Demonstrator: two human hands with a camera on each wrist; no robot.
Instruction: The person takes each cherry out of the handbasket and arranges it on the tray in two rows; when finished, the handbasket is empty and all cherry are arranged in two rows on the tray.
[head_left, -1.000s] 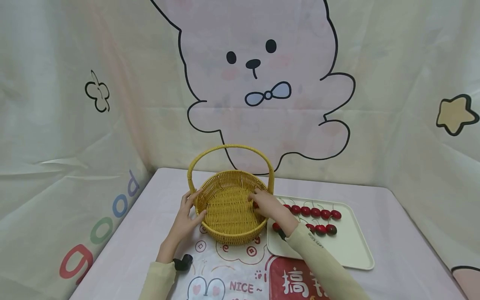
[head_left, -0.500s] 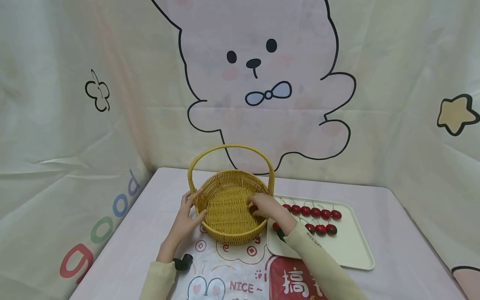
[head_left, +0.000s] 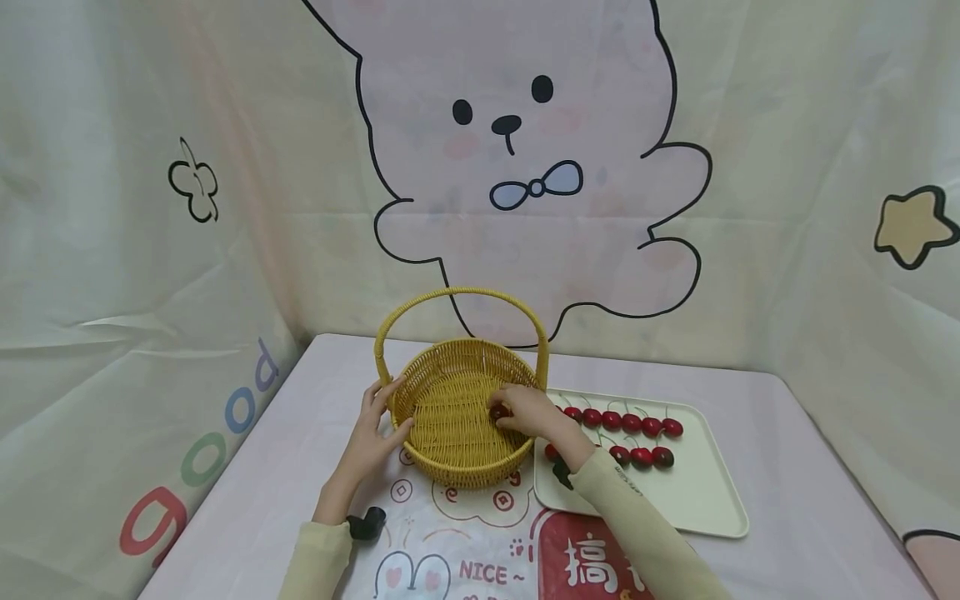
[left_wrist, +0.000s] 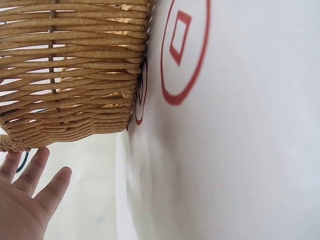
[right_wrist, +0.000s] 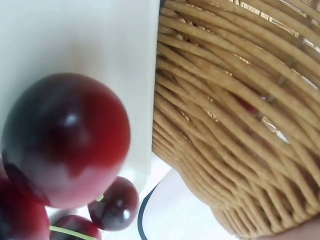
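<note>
A yellow woven basket [head_left: 453, 425] with a tall arched handle stands on the table. My left hand [head_left: 372, 429] rests against its left rim, thumb and fingers spread; in the left wrist view the fingers look straight beside the wickerwork. Over the right rim reaches my right hand [head_left: 531, 410], pinching a dark red cherry [head_left: 498, 412] inside the basket, above its bottom. The right wrist view shows the basket's outer wall [right_wrist: 230, 115] up close, which hides most of that hand.
Right of the basket lies a cream tray [head_left: 705, 492] bearing two rows of red cherries [head_left: 632, 422], some with stems. My right forearm crosses over its near left part. A patterned cloth covers the table, and a printed curtain [head_left: 480, 250] hangs behind.
My right hand has shifted slightly left, further into the basket, and the cherry in its fingers shows more plainly. The left hand and the basket have stayed in place.
</note>
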